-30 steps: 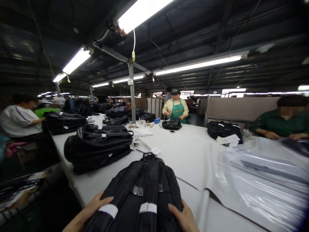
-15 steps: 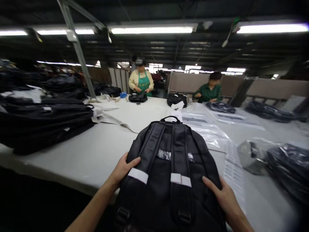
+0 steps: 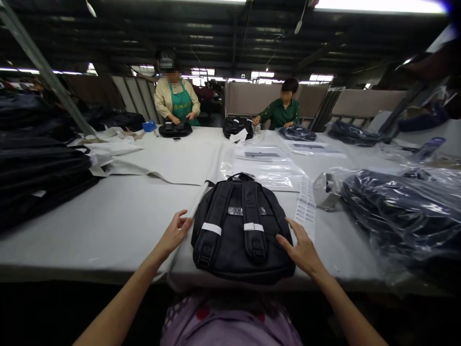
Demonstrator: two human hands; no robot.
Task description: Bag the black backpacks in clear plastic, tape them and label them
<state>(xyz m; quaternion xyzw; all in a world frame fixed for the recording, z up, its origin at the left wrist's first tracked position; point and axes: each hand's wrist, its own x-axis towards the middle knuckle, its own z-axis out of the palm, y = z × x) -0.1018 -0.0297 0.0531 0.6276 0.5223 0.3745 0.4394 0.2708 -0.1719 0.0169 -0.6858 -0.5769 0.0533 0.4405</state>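
Observation:
A black backpack (image 3: 234, 245) lies on the table in front of me, its shoulder straps facing up and its top handle pointing away. White bands wrap both straps, and shiny tape shows across the back panel. My left hand (image 3: 175, 233) is just off the bag's left side, fingers apart and holding nothing. At the right side, my right hand (image 3: 300, 247) has its thumb and fingers spread at the bag's edge. Whether the right fingertips still touch the fabric, I cannot tell.
Black bags (image 3: 39, 178) are piled at the left. Plastic-wrapped bags (image 3: 392, 211), a grey tape dispenser (image 3: 326, 191) and a label sheet (image 3: 306, 204) lie to the right. Clear plastic bags (image 3: 266, 166) spread beyond the backpack. Two co-workers handle bags across the white table (image 3: 118, 230).
The backpack has come down flat onto the table near its front edge. My left hand has let go of its side, and my right hand's grip has loosened.

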